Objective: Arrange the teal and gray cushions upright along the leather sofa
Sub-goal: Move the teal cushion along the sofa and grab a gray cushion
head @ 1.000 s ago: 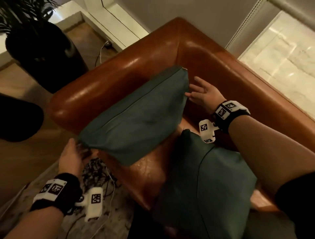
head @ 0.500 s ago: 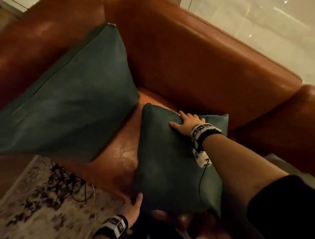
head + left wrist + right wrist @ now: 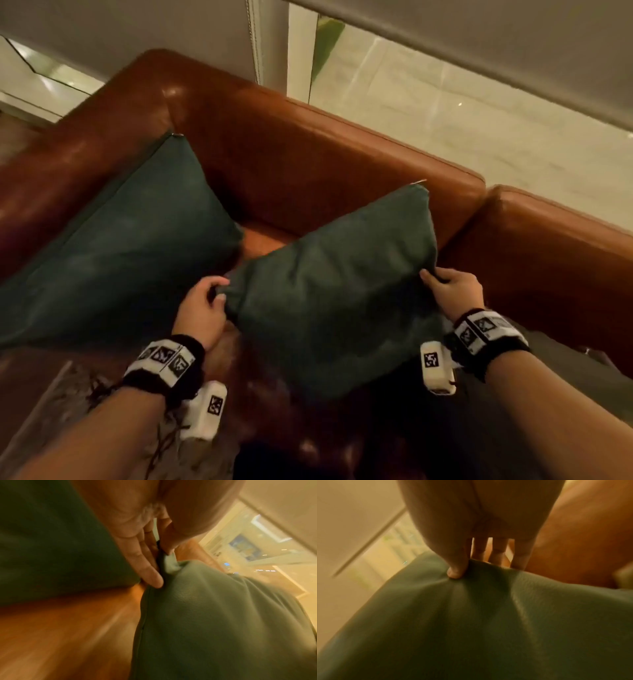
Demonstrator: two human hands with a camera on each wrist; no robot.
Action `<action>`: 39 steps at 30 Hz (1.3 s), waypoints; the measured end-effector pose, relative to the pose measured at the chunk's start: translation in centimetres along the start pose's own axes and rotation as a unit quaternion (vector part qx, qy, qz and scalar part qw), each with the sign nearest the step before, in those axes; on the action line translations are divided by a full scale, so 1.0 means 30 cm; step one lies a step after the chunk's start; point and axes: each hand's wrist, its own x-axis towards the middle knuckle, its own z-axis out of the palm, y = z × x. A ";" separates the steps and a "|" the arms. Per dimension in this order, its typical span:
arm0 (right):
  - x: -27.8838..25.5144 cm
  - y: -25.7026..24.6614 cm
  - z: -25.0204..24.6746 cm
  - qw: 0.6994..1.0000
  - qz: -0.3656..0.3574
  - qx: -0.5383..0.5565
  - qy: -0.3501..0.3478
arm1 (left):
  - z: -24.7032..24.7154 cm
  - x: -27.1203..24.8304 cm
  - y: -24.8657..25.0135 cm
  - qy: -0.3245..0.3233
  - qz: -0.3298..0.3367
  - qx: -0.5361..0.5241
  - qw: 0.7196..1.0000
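Observation:
A teal cushion [image 3: 113, 246] leans upright against the left arm of the brown leather sofa [image 3: 308, 150]. A second teal cushion [image 3: 335, 291] is held tilted over the seat in the middle. My left hand [image 3: 205, 301] pinches its left corner, thumb against fingers, which the left wrist view shows on the cushion [image 3: 214, 615]. My right hand [image 3: 452, 291] grips its right edge, with the thumb in front and fingers behind the cushion [image 3: 488, 622]. A gray cushion [image 3: 565, 373] lies dim at the lower right, partly hidden by my right arm.
A patterned rug [image 3: 51, 404] lies on the floor in front of the sofa at the lower left. Behind the sofa back runs a pale marble floor [image 3: 445, 113] and a wall. A second sofa section [image 3: 548, 246] adjoins on the right.
The second teal cushion lay flat on the seat under my right hand; now both hands hold it by its sides, raised and tilted toward the backrest. The view has swung right and up.

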 end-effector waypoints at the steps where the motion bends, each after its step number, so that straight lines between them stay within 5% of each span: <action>1: -0.013 0.036 -0.016 0.999 0.023 0.034 0.021 | -0.022 0.071 0.073 -0.004 0.027 -0.006 1.000; 7: 0.058 0.233 0.099 0.967 0.145 0.198 0.074 | 0.015 0.423 0.480 -0.005 0.159 0.052 0.986; 11: 0.122 0.228 0.175 0.964 0.174 0.184 0.080 | 0.137 0.516 0.481 -0.055 0.118 0.098 0.987; 14: 0.157 0.196 0.212 0.978 0.168 0.115 0.035 | 0.216 0.499 0.435 -0.095 0.059 0.107 0.988; 19: 0.162 0.185 0.220 0.966 0.174 0.190 -0.017 | 0.236 0.489 0.406 -0.063 0.049 0.055 0.995; 24: -0.089 0.187 0.102 0.959 0.176 0.195 -0.109 | 0.283 0.309 0.368 0.022 0.038 -0.017 0.999; 28: -0.329 0.255 -0.047 0.964 0.146 0.184 -0.121 | 0.375 0.119 0.290 -0.099 -0.036 0.035 0.994; 33: -0.486 0.406 -0.377 0.965 0.148 0.212 0.048 | 0.570 -0.208 0.333 -0.336 0.084 0.122 0.930; 37: -0.435 0.660 -0.643 0.960 0.169 0.061 0.213 | 0.749 -0.497 0.408 -0.501 0.177 0.208 0.821; 39: -0.374 0.782 -0.748 0.960 0.187 0.007 0.209 | 0.860 -0.616 0.409 -0.564 0.171 0.282 0.757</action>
